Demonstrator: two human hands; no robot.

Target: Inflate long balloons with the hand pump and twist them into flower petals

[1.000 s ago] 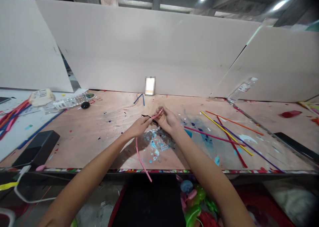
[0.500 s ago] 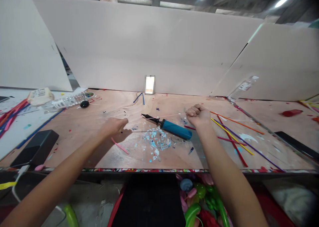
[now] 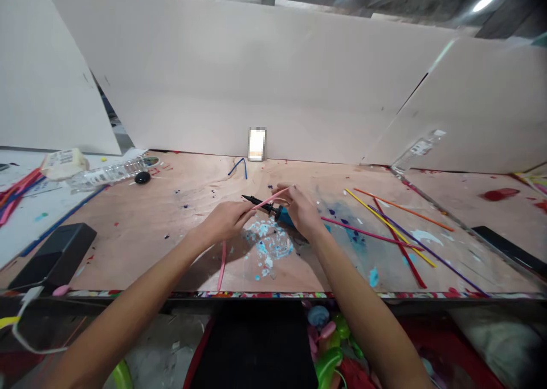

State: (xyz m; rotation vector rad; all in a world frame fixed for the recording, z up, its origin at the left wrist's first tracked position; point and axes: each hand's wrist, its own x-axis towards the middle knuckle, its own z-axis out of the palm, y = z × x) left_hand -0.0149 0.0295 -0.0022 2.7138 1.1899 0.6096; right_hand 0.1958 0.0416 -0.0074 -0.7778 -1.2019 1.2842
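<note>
1. Worktop (image 3: 141, 229) is offering open room between left hand (image 3: 228, 218) and black box (image 3: 55, 255).
2. Both hands' fingers are closing on a pink strip (image 3: 223, 261), which is spanning left to right hand (image 3: 301, 209); its loose end is reaching near the front edge.
3. Clear bottle (image 3: 416, 151) is leaning rightward; contents indiscernible.

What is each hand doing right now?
Left hand: closed, holding the pink strip.
Right hand: closed, holding the same pink strip nearer its end.

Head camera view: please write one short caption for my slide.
Left hand and right hand hold a pink balloon near a blue pump on a stained table.
</note>
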